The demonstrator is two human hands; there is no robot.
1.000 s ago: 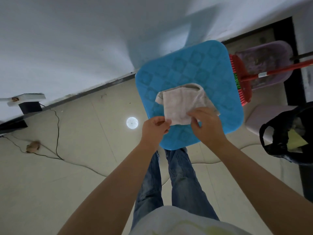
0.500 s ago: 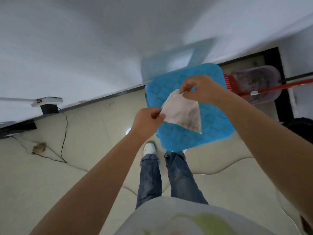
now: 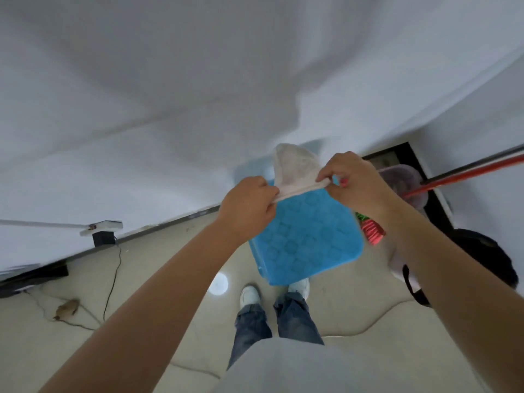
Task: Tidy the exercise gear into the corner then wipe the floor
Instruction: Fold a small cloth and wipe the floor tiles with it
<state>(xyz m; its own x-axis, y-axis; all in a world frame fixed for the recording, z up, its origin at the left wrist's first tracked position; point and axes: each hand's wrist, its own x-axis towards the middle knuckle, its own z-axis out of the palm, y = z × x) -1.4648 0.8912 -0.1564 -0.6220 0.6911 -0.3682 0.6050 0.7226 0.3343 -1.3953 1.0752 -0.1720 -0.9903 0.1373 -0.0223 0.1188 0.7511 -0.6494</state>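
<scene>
A white cloth [image 3: 295, 170] is stretched between my two hands in the air above a blue square stool [image 3: 306, 239]. My left hand [image 3: 246, 208] pinches its left corner. At the cloth's right corner, my right hand [image 3: 354, 182] pinches with thumb and fingers. The near edge of the cloth is pulled taut and the rest bulges upward behind it. The stool stands on the beige tiled floor [image 3: 158, 282] against the white wall, just beyond my shoes.
A red broom [image 3: 374, 231] with a long red handle and a purple dustpan [image 3: 405, 180] stand right of the stool. A black bag [image 3: 487, 256] sits at the far right. Cables [image 3: 113, 279] and a black adapter [image 3: 103, 238] lie at the left by the wall.
Both hands have lifted the cloth off the stool, raised it higher and pulled it out flat between them. The view has tilted up toward the wall.
</scene>
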